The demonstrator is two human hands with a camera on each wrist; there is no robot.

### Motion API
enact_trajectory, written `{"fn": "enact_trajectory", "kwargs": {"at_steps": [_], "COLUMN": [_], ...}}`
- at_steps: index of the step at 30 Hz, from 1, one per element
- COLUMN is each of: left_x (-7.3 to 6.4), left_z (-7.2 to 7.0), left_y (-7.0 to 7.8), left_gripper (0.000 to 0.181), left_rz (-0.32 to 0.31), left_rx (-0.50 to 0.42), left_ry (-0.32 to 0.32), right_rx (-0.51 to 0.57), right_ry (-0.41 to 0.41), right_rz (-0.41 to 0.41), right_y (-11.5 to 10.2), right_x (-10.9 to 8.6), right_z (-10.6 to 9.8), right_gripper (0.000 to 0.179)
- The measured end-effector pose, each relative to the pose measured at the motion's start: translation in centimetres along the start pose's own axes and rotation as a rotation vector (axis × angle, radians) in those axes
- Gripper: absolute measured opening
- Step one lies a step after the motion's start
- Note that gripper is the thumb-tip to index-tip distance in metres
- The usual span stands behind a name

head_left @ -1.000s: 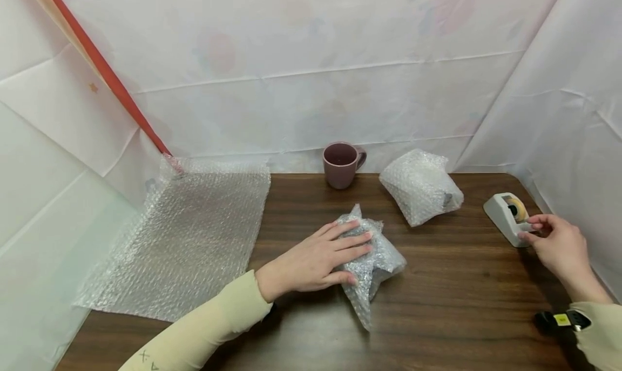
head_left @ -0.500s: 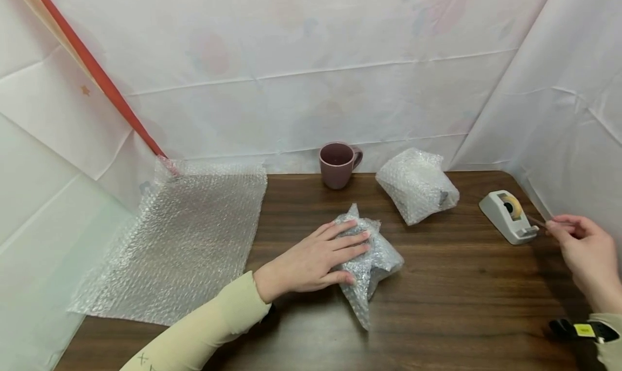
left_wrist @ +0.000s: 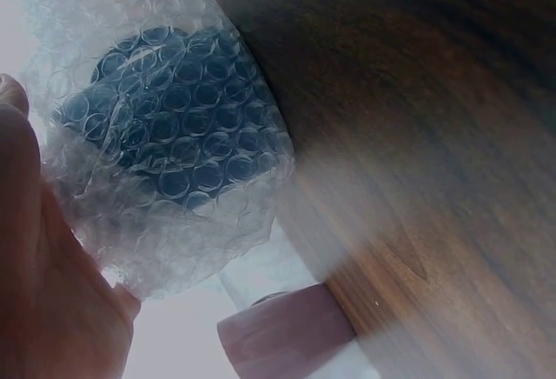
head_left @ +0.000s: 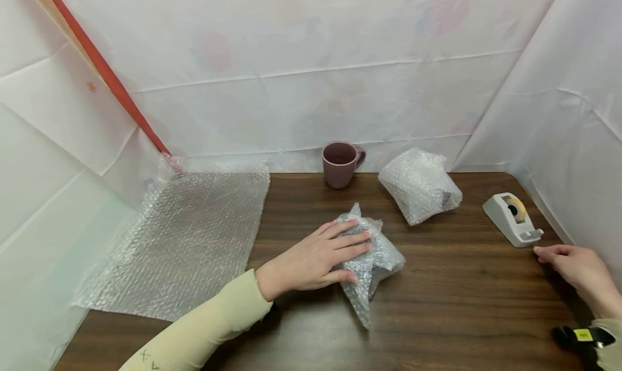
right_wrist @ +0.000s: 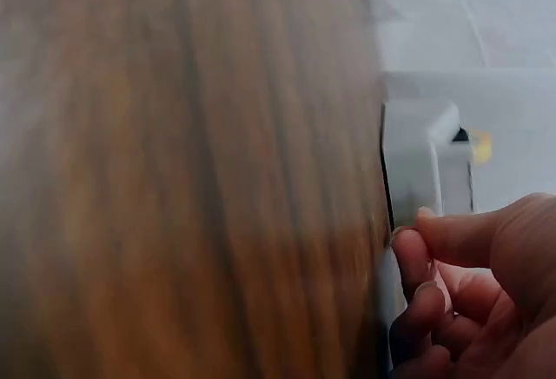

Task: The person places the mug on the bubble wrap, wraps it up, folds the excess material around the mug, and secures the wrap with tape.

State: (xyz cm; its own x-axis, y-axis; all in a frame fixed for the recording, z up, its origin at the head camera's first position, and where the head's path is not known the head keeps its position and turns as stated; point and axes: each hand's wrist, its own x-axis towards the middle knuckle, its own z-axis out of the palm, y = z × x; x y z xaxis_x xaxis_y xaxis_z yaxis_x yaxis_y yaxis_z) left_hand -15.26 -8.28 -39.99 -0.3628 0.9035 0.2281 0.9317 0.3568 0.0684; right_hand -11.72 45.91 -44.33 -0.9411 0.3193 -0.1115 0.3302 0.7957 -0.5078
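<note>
My left hand rests on a bubble-wrapped bundle, its fingers spread over the top. Through the wrap in the left wrist view a dark, rounded thing shows; its kind is hidden. Just in front of the white tape dispenser is my right hand, thumb and forefinger pinched together. The right wrist view shows this pinch close by the dispenser. A strip of tape was drawn into these fingertips a moment ago; the piece is now mostly hidden by them.
A mauve mug stands at the table's back edge. Right of it lies another bubble-wrapped bundle. A flat bubble wrap sheet covers the table's left side. White cloth hangs behind the wooden table.
My right hand pulled a strip of tape out to the right, then came down toward the table; no strip now spans from dispenser to fingers. The left hand stayed on the bundle.
</note>
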Motion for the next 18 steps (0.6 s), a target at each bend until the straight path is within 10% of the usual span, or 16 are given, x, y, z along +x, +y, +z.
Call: {"fn": "enact_trajectory", "kwargs": {"at_steps": [10, 18], "left_x": [0.1, 0.1], "left_z": [0.0, 0.1], "left_y": [0.1, 0.1], "left_gripper": [0.072, 0.073], "left_rz": [-0.001, 0.002], "left_rx": [0.022, 0.013], "left_ry": [-0.014, -0.005], "right_rx": [0.044, 0.288], "right_ry": [-0.085, -0.174], "right_rz": [-0.234, -0.698], "right_y": [-2.2, -13.0], "right_x": [-1.9, -5.1], "right_z": [0.7, 2.6], "right_gripper": [0.031, 0.012]}}
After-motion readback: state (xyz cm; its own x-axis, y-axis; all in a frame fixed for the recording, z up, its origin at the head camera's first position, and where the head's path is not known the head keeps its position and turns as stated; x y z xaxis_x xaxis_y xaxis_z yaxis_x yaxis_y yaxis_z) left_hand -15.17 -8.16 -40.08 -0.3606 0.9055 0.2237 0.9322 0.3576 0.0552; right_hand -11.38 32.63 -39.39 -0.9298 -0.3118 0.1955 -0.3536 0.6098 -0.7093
